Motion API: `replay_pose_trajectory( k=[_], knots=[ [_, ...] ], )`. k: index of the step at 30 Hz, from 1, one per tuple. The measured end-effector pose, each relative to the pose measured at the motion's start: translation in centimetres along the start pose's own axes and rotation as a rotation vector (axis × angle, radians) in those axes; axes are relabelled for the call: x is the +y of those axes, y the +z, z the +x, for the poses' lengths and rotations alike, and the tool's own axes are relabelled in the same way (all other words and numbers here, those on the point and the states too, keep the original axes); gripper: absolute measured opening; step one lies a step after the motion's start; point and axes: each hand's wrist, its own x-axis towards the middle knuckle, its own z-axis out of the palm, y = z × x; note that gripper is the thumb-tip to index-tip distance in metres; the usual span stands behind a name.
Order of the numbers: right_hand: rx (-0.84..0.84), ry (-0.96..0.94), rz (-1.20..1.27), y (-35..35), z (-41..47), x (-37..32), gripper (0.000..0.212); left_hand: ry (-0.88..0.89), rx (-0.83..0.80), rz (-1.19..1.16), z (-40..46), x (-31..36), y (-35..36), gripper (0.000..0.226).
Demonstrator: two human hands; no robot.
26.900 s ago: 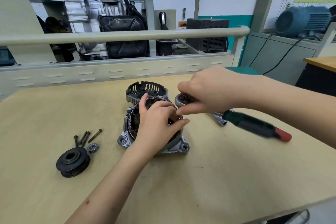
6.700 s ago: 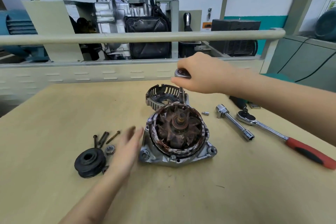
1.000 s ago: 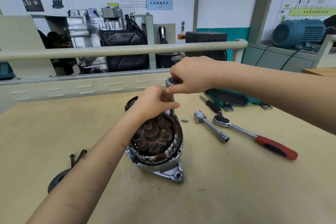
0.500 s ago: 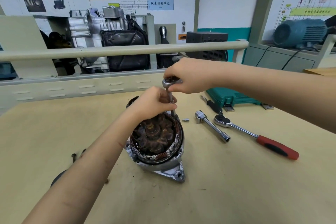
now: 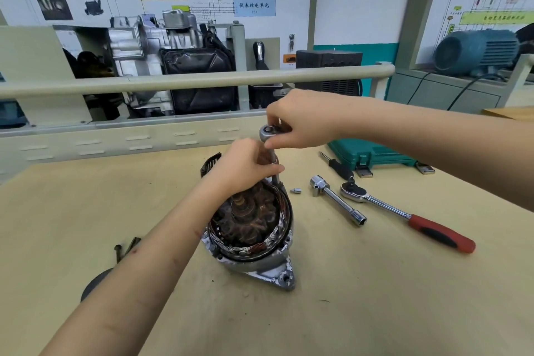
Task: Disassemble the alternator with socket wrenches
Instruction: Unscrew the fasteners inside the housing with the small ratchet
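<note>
The alternator (image 5: 250,228) stood open-faced on the counter (image 5: 375,298), stator windings exposed, with the ratchet (image 5: 267,133) and its extension (image 5: 274,170) planted upright at the far rim of the housing. The left hand (image 5: 245,166) gripped the extension just above the windings, and the right hand (image 5: 300,121) pinched the ratchet head. Should the socket ride off its fastener, the tool would likely gouge the copper; the unclamped housing might also twist toward the spare wrench (image 5: 404,214) and small bit (image 5: 295,190) lying nearby.

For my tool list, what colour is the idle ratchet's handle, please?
Red and black, on the ratchet in the head view.
</note>
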Motion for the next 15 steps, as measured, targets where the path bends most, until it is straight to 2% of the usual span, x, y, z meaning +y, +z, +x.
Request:
replay_pose_trajectory(
  k=[2,4,7,9,11,13,15],
  knots=[
    [0.022,0.059,-0.068,0.07,0.04,-0.39,0.047,0.002,0.056,0.042,-0.07,0.18,0.44,0.019],
    [0.031,0.055,-0.065,0.2,0.15,-0.72,0.045,-0.016,0.059,0.018,0.08,0.08,0.46,0.024],
    [-0.017,0.018,0.049,0.05,0.21,-0.63,0.034,-0.019,-0.031,-0.142,-0.08,0.06,0.01,0.009],
    [-0.049,0.003,0.08,-0.27,0.08,-0.47,0.032,-0.022,-0.044,-0.214,-0.21,0.12,-0.15,0.009],
    [-0.036,0.017,-0.005,-0.31,-0.04,-0.46,0.038,-0.009,-0.016,-0.149,-0.04,0.08,0.07,0.008],
    [0.004,0.075,-0.109,-0.15,-0.09,-0.58,0.046,0.01,0.03,-0.036,0.21,0.23,0.48,0.02],
    [0.02,0.104,-0.104,0.09,0.06,-0.76,0.049,0.002,0.054,-0.004,0.44,0.38,0.68,0.027]
  ],
)
